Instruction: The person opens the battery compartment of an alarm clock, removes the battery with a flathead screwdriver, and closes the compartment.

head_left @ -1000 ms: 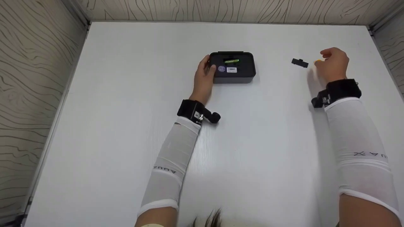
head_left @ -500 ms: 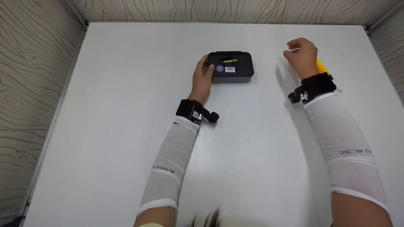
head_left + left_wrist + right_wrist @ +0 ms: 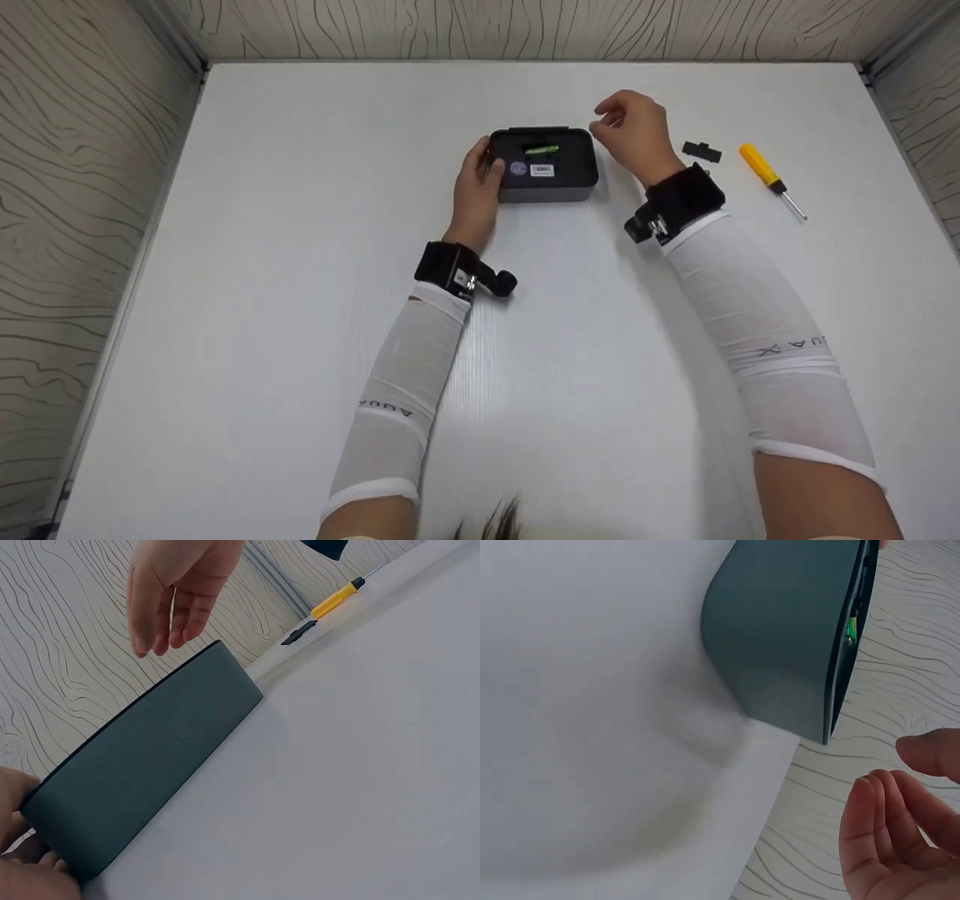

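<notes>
White tabletop (image 3: 300, 300), walled on three sides by wood-grain panels (image 3: 75, 187). A dark box (image 3: 545, 165) sits toward the far middle of it, flat on the surface.

Box is lidless or open on top: inside, a green item (image 3: 541, 150) lies near the far wall, and two labels show on the inner face, one round and bluish (image 3: 517, 168), one white with a barcode-like print (image 3: 541, 171). Cannot tell what the green item is. From the right wrist view a sliver of green (image 3: 850, 630) shows past the box's rim; the box wall (image 3: 780, 630) itself is plain dark grey-green.

Left hand (image 3: 478, 182) grips the box's left end, thumb over the top edge, fingers (image 3: 30, 870) curled against the near-left corner. Box (image 3: 142, 772) rests on the tabletop under that hold.

Right hand (image 3: 631, 133) hovers just beside the box's far-right corner, not touching it. Fingers (image 3: 885, 832) loosely bent, thumb apart from them, nothing held. In the left wrist view the fingertips (image 3: 161, 622) hang just above the box's far edge.

To the right of the right hand, on the tabletop: a small black part (image 3: 702, 151), then a yellow-handled screwdriver (image 3: 771, 181) lying with its tip toward the near right. The two are near each other but apart. Both well apart from the box.

Both forearms in white sleeves (image 3: 405, 390), black wrist straps with cameras (image 3: 459, 271).
</notes>
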